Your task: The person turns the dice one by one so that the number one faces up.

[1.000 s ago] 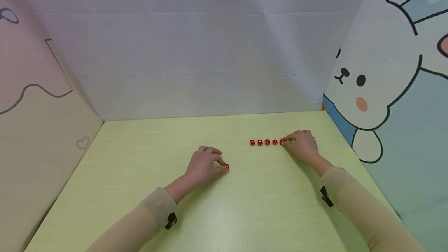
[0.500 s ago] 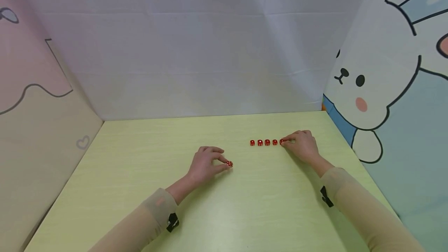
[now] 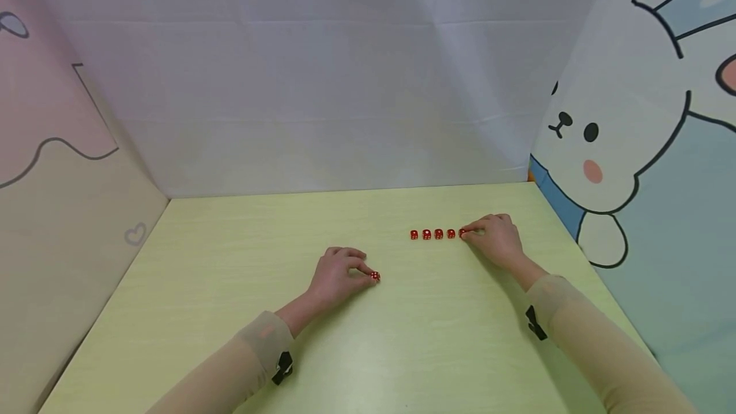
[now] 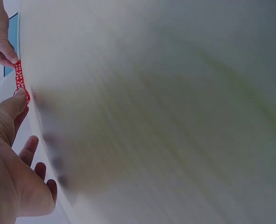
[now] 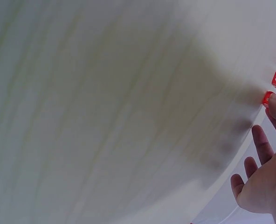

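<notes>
Between thumb and index finger, my left hand [image 3: 338, 278] pinches a red die with white pips [image 3: 375, 276], nearer to me than the row and left of it. Its other fingers spread loosely away in the left wrist view. My right hand [image 3: 496, 239] pinches the rightmost die [image 5: 267, 98] of a row of several red dice [image 3: 439, 234] on the table. Small gaps part the dice of that row in the head view. Fingertips partly cover both pinched dice.
The pale yellow-green table [image 3: 259, 235] meets a white cloth backdrop [image 3: 322, 82] at its far edge. A side panel with a cartoon rabbit [image 3: 621, 126] stands on the right, and a pink and cream panel [image 3: 69, 241] on the left.
My left hand moved slightly right and away from me with its die, then came back a little toward me. My right hand and the row of dice stay where they were.
</notes>
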Action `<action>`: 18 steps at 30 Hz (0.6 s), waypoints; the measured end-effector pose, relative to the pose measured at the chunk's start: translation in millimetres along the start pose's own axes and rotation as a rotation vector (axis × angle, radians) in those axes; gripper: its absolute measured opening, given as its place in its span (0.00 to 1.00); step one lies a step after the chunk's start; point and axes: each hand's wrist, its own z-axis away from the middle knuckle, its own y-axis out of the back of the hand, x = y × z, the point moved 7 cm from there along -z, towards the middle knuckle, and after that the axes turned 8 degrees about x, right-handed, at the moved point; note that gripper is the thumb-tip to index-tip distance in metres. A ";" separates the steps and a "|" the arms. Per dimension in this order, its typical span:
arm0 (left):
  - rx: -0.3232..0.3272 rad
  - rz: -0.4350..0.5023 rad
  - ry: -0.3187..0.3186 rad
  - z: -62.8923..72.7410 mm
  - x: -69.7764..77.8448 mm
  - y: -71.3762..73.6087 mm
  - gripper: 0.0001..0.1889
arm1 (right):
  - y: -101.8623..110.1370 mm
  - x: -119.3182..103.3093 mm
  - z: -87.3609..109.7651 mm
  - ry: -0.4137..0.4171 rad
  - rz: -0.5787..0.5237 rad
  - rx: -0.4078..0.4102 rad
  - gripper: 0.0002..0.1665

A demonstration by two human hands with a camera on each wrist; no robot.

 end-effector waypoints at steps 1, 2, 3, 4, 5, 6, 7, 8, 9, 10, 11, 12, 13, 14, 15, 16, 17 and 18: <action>0.002 0.001 -0.007 0.4 -0.2 -0.1 0.05 | -0.1 0.0 0.0 0.000 0.001 -0.001 0.17; 0.003 0.000 -0.014 0.8 -0.2 -0.2 0.05 | -0.3 0.2 0.0 0.000 0.002 -0.002 0.17; 0.005 0.001 -0.021 1.1 -0.2 -0.2 0.05 | -0.5 0.4 -0.1 -0.001 0.003 -0.002 0.17; 0.006 0.000 -0.027 1.3 -0.3 -0.2 0.05 | -0.7 0.7 -0.1 -0.001 0.003 -0.002 0.17; 0.006 -0.002 -0.032 1.6 -0.3 -0.3 0.05 | -1.0 1.0 -0.3 -0.001 0.004 -0.001 0.17; 0.006 -0.004 -0.035 1.7 -0.5 -0.3 0.05 | -1.3 1.3 -0.3 -0.001 0.005 -0.001 0.17; 0.006 -0.006 -0.038 1.7 -0.6 -0.4 0.05 | -1.5 1.5 -0.5 0.000 0.005 0.000 0.17; 0.006 -0.008 -0.039 1.8 -0.8 -0.4 0.05 | -1.5 1.5 -0.6 0.001 0.006 0.001 0.17; 0.005 -0.010 -0.040 1.7 -1.0 -0.4 0.05 | -1.6 1.4 -0.7 0.001 0.005 0.002 0.17; 0.005 -0.013 -0.041 1.7 -1.1 -0.2 0.06 | -1.7 1.4 -0.8 -0.001 0.003 0.003 0.17; 0.004 -0.018 -0.041 1.7 -1.2 -0.1 0.06 | -1.8 1.3 -1.0 -0.002 0.001 0.004 0.17; 0.003 -0.021 -0.041 1.7 -1.2 0.2 0.06 | -1.6 0.9 -1.1 0.000 0.002 0.004 0.17; 0.002 -0.026 -0.041 2.0 -1.4 0.6 0.06 | -1.7 0.7 -1.2 0.001 0.002 0.004 0.17; 0.001 -0.032 -0.041 2.2 -1.6 0.9 0.06 | -1.9 0.6 -1.3 0.000 0.002 0.004 0.17; 0.002 -0.040 -0.043 2.5 -2.1 1.1 0.05 | -2.2 0.7 -1.3 -0.001 0.003 0.004 0.17; 0.002 -0.045 -0.043 2.7 -2.5 1.5 0.05 | -2.3 0.6 -1.3 -0.001 0.005 0.005 0.16; 0.001 -0.052 -0.044 3.0 -3.0 1.7 0.05 | -2.5 0.5 -1.4 0.002 0.008 0.005 0.16; 0.002 -0.057 -0.046 3.3 -3.6 2.0 0.05 | -2.6 0.6 -1.6 0.003 0.011 0.006 0.16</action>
